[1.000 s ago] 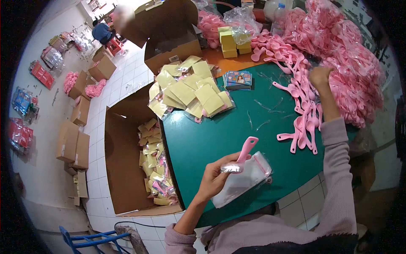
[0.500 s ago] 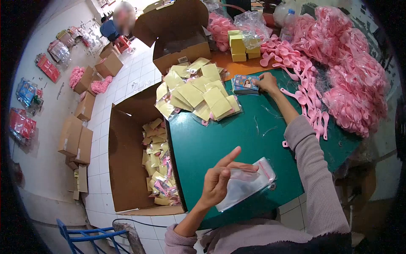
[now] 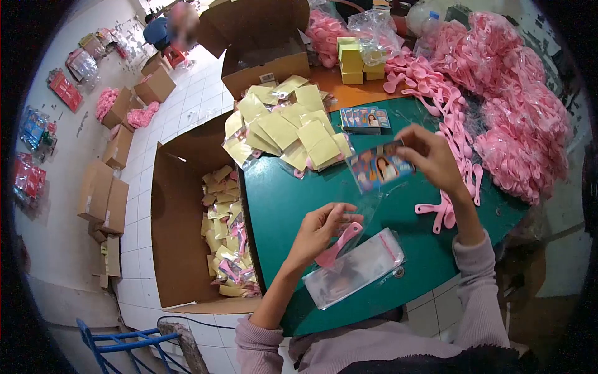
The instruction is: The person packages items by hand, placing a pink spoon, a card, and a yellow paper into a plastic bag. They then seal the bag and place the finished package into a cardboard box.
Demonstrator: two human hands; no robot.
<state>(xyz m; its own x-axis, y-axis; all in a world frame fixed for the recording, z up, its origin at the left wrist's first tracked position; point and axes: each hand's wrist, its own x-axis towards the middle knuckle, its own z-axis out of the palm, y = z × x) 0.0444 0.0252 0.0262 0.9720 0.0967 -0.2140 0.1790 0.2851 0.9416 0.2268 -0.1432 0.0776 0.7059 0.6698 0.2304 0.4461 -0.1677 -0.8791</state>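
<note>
Tabletop [image 3: 293, 199], right hand [image 3: 436, 159] aloft with card [image 3: 380, 167]

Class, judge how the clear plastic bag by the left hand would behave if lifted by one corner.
Probably floppy: the clear plastic bag lies crumpled on the green table. Likely light, though the pink utensil in its mouth would weigh that end down. Its glossy film may be slippery.

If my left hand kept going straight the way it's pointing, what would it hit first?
Probably the picture card held in the right hand, just beyond the left hand; depth is unclear.
</note>
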